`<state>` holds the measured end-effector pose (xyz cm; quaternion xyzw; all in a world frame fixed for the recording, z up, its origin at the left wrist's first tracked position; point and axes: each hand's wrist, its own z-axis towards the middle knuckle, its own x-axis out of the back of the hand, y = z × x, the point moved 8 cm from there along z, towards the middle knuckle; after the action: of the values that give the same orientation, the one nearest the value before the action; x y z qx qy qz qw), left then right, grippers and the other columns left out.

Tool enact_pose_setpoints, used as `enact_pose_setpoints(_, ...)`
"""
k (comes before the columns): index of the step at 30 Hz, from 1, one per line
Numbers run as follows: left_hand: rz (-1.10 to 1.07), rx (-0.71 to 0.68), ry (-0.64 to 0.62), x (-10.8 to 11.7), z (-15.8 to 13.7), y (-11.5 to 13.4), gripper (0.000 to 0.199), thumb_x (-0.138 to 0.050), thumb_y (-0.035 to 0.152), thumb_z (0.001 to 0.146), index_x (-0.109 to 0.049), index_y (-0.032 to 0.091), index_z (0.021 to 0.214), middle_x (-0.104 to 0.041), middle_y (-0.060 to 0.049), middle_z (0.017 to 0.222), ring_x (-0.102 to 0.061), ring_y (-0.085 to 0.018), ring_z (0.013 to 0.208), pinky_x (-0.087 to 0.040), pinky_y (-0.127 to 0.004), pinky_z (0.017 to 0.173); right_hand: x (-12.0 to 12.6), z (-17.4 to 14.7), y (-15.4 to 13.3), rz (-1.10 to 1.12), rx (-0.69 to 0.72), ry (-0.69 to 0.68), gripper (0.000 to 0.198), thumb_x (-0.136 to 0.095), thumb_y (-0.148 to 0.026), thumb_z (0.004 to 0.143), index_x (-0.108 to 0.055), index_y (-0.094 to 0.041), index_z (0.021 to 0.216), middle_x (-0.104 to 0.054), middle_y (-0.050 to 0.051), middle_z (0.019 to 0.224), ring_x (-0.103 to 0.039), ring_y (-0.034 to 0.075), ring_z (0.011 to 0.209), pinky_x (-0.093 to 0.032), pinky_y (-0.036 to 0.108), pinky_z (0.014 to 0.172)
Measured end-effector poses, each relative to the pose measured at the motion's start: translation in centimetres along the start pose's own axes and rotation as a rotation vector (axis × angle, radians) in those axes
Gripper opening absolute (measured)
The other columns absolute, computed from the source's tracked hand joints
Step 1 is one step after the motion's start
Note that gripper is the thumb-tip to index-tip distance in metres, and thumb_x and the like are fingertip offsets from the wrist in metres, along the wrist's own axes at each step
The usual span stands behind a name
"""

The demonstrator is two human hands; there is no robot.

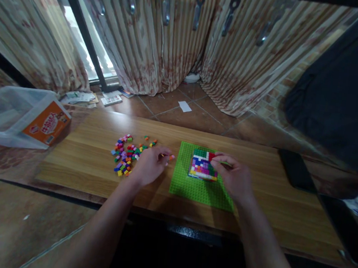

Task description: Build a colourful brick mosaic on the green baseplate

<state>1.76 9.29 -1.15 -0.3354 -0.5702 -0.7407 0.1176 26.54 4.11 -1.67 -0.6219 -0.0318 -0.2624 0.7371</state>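
Note:
My left hand (150,164) is closed in a pinch over the wood-topped table, between the loose bricks and the baseplate. A small orange and pink toy brick (172,157) shows at its fingertips. A green studded baseplate (180,185) lies to the right of that hand. On it stands a low square block of multicoloured toy bricks (201,166), with white, purple, red, blue and green on top. My right hand (234,176) reaches in from the right, its thumb and fingers pinched at the block's upper right corner. Whatever it pinches is hidden by the fingers.
Many loose toy bricks (125,156) are scattered left of my left hand. A clear plastic box (15,108) with an orange label stands beyond the table's left end. A dark phone-like slab (296,170) lies at the right. Curtains (182,45) hang behind the table (81,153).

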Motion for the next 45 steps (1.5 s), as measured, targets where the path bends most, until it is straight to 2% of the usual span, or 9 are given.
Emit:
enact_pose_setpoints(2, 0.122, 0.019, 0.024, 1.3, 0.1, -1.0, 0.022, -0.053, 0.012, 0.085, -0.074, 0.018, 0.091, -0.076, -0.005, 0.090, -0.069, -0.019, 0.082, -0.052, -0.030, 0.077, 0.7, 0.1, 0.7, -0.016, -0.040, 0.065, 0.017, -0.071, -0.038, 0.078, -0.074, -0.022, 0.079, -0.073, 0.007, 0.102, -0.066, 0.025, 0.097, -0.050, 0.045, 0.088)
enact_pose_setpoints(5, 0.304, -0.042, 0.003, 1.6, -0.1, -1.0, 0.022, -0.055, 0.011, 0.084, -0.075, 0.019, 0.090, -0.076, -0.006, 0.096, -0.068, -0.022, 0.091, -0.051, -0.035, 0.086, 0.9, 0.3, 1.0, -0.017, -0.059, 0.103, 0.019, -0.070, -0.040, 0.078, -0.074, -0.022, 0.081, -0.073, 0.007, 0.102, -0.067, 0.025, 0.094, -0.051, 0.044, 0.085)
enact_pose_setpoints(9, 0.459, -0.151, -0.025, 0.3, -0.3, 0.6, 0.019, -0.058, 0.015, 0.085, -0.075, 0.019, 0.094, -0.074, -0.007, 0.098, -0.065, -0.024, 0.099, -0.047, -0.041, 0.097, 0.6, 0.2, 0.4, -0.018, -0.060, 0.102, 0.021, -0.069, -0.042, 0.078, -0.074, -0.022, 0.078, -0.074, 0.007, 0.096, -0.067, 0.025, 0.092, -0.051, 0.043, 0.085)
enact_pose_setpoints(17, 0.668, -0.093, 0.017, -1.7, 0.9, 1.2, 0.020, -0.056, 0.026, 0.091, -0.073, 0.016, 0.087, -0.069, -0.012, 0.095, -0.061, -0.028, 0.098, -0.048, -0.043, 0.091, 0.3, 0.1, 0.3, -0.032, -0.062, 0.068, 0.020, -0.068, -0.041, 0.079, -0.074, -0.022, 0.079, -0.075, 0.006, 0.094, -0.068, 0.025, 0.090, -0.050, 0.042, 0.086)
enact_pose_setpoints(26, 0.630, -0.120, 0.044, -2.4, 1.3, 1.0, 0.017, -0.055, 0.021, 0.090, -0.069, 0.016, 0.081, -0.066, -0.012, 0.095, -0.059, -0.026, 0.094, -0.048, -0.042, 0.086, 0.4, 0.0, 0.0, -0.015, -0.052, 0.074, 0.019, -0.069, -0.040, 0.079, -0.074, -0.022, 0.079, -0.075, 0.006, 0.093, -0.068, 0.024, 0.089, -0.051, 0.042, 0.085)
enact_pose_setpoints(31, 0.337, -0.278, 0.071, -1.9, 0.8, 2.8, 0.012, -0.054, 0.018, 0.092, -0.065, 0.017, 0.087, -0.067, -0.008, 0.095, -0.062, -0.021, 0.092, -0.050, -0.036, 0.085, 0.3, -0.2, -1.4, 0.016, -0.016, 0.087, 0.018, -0.067, -0.039, 0.082, -0.074, -0.022, 0.081, -0.075, 0.005, 0.089, -0.067, 0.021, 0.083, -0.050, 0.037, 0.079)
enact_pose_setpoints(35, 0.096, -0.373, 0.059, -1.7, -0.2, 4.8, 0.009, -0.054, 0.019, 0.094, -0.063, 0.018, 0.094, -0.068, -0.004, 0.090, -0.065, -0.016, 0.084, -0.051, -0.029, 0.076, -1.0, -0.7, -3.2, 0.083, 0.019, 0.001, 0.020, -0.067, -0.040, 0.084, -0.075, -0.021, 0.084, -0.074, 0.004, 0.085, -0.065, 0.018, 0.075, -0.049, 0.032, 0.070)
enact_pose_setpoints(40, -0.006, -0.488, 0.090, -2.2, -1.3, 7.3, 0.009, -0.058, 0.016, 0.093, -0.064, 0.019, 0.099, -0.069, -0.003, 0.089, -0.066, -0.015, 0.083, -0.052, -0.028, 0.076, -3.6, -1.5, -4.0, 0.156, -0.033, -0.205, 0.024, -0.069, -0.044, 0.084, -0.076, -0.022, 0.087, -0.073, 0.002, 0.080, -0.063, 0.016, 0.071, -0.049, 0.031, 0.067)
enact_pose_setpoints(45, -0.071, -0.551, 0.134, -2.6, -1.6, 8.5, 0.014, -0.057, 0.013, 0.093, -0.066, 0.020, 0.101, -0.071, -0.003, 0.091, -0.067, -0.013, 0.087, -0.052, -0.026, 0.076, -4.2, -1.8, -3.8, 0.311, -0.109, -0.235, 0.021, -0.075, -0.042, 0.077, -0.075, -0.023, 0.085, -0.074, 0.001, 0.082, -0.066, 0.016, 0.074, -0.053, 0.033, 0.072)
